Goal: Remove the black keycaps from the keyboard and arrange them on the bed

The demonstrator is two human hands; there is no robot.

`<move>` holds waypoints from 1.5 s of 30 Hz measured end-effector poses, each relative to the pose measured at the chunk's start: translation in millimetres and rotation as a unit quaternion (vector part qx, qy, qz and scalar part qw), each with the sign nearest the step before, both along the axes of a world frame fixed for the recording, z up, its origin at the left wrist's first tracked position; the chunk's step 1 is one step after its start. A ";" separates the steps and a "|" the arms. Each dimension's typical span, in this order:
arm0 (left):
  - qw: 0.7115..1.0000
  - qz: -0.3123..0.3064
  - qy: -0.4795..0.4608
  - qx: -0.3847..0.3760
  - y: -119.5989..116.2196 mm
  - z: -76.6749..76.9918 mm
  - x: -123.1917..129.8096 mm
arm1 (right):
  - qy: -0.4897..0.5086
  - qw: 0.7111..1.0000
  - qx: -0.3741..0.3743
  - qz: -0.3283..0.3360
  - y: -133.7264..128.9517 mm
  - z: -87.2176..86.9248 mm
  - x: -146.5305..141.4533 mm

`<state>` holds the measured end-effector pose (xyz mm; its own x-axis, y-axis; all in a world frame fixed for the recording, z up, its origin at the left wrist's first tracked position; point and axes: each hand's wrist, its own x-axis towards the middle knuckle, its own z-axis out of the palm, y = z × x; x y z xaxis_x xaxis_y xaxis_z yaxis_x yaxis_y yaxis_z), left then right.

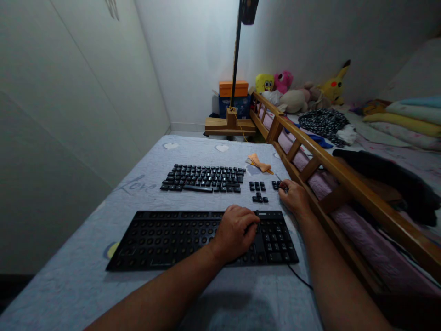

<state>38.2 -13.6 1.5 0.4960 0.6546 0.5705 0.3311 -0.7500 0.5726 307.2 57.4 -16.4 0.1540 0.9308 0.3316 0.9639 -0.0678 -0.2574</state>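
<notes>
A black keyboard (193,239) lies on the cloth-covered surface, bare of keycaps over its left and middle parts, with keycaps on its number pad. My left hand (236,230) rests on it near the number pad, fingers curled together; whatever they may hold is hidden. Beyond the keyboard, loose keycaps (206,177) sit in keyboard-like rows, with smaller groups (257,186) to their right. My right hand (292,195) is closed at the small keycaps (275,185) on the far right, a thin tool-like rod sticking out past its fingers.
An orange cloth (260,162) lies at the back right. A wooden rail (310,156) runs along the right side, close to my right arm. A stand on a wooden base (230,126) rises behind the far edge. The keyboard's cable (299,277) trails to the lower right.
</notes>
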 end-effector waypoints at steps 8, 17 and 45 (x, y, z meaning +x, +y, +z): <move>1.000 -0.003 -0.005 0.003 0.2 -0.3 0.3 | -0.001 1.000 -0.001 0.009 0.2 -2.6 -0.4; 1.000 0.001 0.004 -0.001 0.4 -0.4 0.2 | 0.001 1.000 -0.005 0.010 1.9 -5.5 1.6; 1.000 0.000 0.011 -0.005 -0.3 -1.4 0.4 | 0.026 0.999 -0.020 0.003 2.6 -2.5 6.6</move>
<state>38.6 -13.9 0.1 0.5075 0.6602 0.5537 0.3439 -0.7444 0.5724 313.8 60.0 -18.8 0.1648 0.9442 0.2851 0.9497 -0.0739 -0.3043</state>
